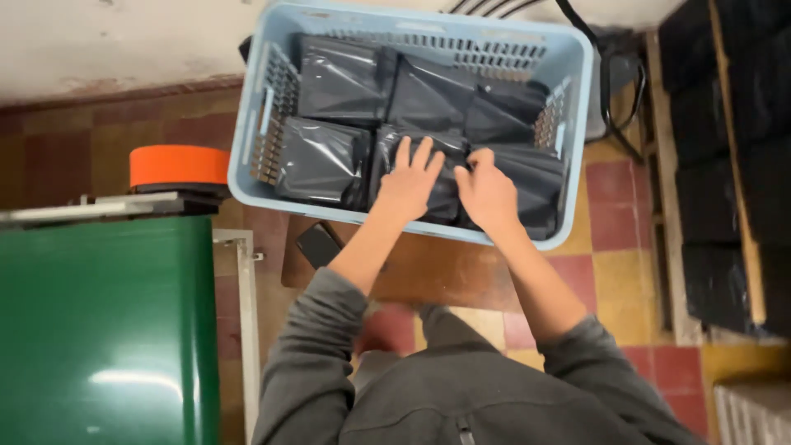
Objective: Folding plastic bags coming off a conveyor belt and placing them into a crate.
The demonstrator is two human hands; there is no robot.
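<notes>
Both hands reach into the blue basket. The left hand lies flat, fingers spread wide on a grey bag at the basket's near wall; the right hand curls its fingers onto that bag's edge, just beside.

Bunch of shiny dark grey plastic pouches, lying flat and overlapping. They're all packed inside a pale blue slotted basket.
</notes>
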